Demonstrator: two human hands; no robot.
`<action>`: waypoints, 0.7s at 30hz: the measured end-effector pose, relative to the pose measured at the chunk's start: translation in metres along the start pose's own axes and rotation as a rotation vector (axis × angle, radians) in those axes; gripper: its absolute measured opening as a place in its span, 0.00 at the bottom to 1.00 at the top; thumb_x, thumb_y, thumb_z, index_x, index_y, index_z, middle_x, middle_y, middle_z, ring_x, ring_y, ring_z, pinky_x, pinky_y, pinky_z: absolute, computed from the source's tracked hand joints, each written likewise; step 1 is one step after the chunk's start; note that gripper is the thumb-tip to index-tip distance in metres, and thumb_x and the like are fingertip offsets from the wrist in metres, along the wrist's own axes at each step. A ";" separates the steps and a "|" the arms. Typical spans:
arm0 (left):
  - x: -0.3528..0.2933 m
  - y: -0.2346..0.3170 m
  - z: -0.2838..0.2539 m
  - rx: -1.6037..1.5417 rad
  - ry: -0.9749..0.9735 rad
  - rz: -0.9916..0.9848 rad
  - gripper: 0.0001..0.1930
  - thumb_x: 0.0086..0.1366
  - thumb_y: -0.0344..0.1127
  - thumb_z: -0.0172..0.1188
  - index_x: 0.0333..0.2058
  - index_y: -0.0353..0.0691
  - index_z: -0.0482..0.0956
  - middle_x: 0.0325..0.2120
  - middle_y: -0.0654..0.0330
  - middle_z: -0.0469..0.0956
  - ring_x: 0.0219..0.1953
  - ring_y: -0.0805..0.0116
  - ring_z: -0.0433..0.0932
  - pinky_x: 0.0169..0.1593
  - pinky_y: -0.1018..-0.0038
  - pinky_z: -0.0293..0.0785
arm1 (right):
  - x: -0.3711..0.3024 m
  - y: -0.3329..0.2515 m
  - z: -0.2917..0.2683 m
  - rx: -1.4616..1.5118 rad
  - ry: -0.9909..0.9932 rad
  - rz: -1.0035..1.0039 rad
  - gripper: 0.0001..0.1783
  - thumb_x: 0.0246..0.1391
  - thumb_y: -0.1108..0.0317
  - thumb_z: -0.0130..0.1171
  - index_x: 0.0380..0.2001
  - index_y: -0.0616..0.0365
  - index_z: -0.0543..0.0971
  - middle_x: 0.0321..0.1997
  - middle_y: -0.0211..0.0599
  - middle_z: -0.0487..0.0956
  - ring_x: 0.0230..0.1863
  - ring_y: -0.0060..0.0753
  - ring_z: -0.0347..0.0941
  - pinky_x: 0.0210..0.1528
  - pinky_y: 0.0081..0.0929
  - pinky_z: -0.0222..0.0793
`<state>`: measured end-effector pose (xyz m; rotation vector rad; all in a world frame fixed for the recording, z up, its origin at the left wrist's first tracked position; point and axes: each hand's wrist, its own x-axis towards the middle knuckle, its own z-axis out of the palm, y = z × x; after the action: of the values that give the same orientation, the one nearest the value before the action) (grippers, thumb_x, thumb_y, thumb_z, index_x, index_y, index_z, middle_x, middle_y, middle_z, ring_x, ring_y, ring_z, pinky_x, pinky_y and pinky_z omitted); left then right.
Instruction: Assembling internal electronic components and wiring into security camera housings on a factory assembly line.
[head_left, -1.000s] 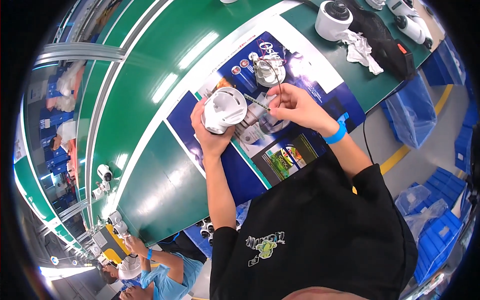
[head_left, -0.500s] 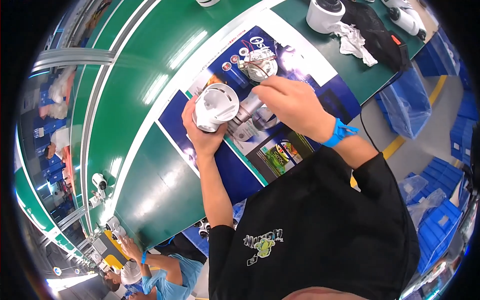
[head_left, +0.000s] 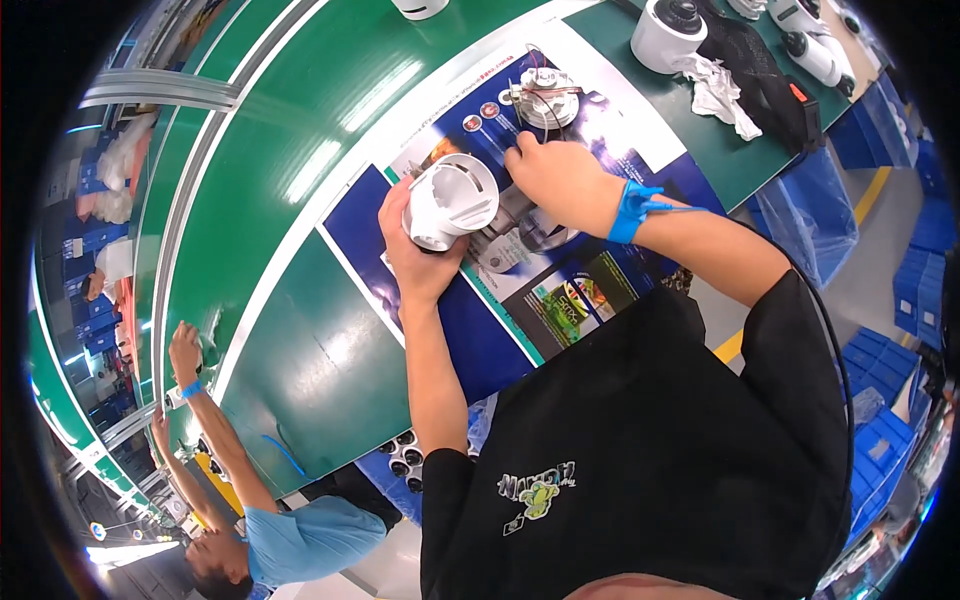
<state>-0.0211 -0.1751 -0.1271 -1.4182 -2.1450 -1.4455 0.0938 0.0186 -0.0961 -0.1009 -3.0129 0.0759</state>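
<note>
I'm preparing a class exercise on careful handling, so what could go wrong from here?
1. The white housing appears held by the left hand alone, so a loosened grip might drop it onto the printed sheet.
2. The right hand is close to the wired round white part; a careless move might tug or shift it.
</note>
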 end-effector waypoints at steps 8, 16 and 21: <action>-0.005 -0.024 0.008 -0.100 0.001 0.010 0.46 0.34 0.25 0.73 0.55 0.39 0.58 0.53 0.48 0.65 0.55 0.52 0.67 0.58 0.63 0.64 | 0.010 0.029 -0.028 0.975 -0.149 -0.023 0.14 0.41 0.73 0.58 0.34 0.60 0.70 0.33 0.38 0.76 0.31 0.32 0.72 0.31 0.29 0.69; -0.012 -0.010 0.007 -0.308 0.014 -0.248 0.48 0.39 0.31 0.75 0.57 0.32 0.53 0.52 0.52 0.63 0.54 0.62 0.66 0.57 0.67 0.64 | -0.011 0.037 -0.051 1.947 -0.085 -0.075 0.17 0.54 0.76 0.53 0.49 0.61 0.69 0.41 0.35 0.77 0.38 0.20 0.74 0.34 0.18 0.74; -0.009 0.000 0.014 -0.323 -0.021 -0.250 0.49 0.39 0.32 0.76 0.57 0.32 0.53 0.52 0.52 0.63 0.54 0.61 0.66 0.57 0.67 0.64 | -0.014 0.050 -0.058 1.811 0.037 -0.121 0.29 0.52 0.81 0.52 0.60 0.57 0.64 0.44 0.40 0.75 0.40 0.25 0.75 0.35 0.20 0.78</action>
<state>-0.0117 -0.1688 -0.1395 -1.2960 -2.2443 -1.9507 0.1187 0.0700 -0.0428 0.2421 -1.7768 2.3759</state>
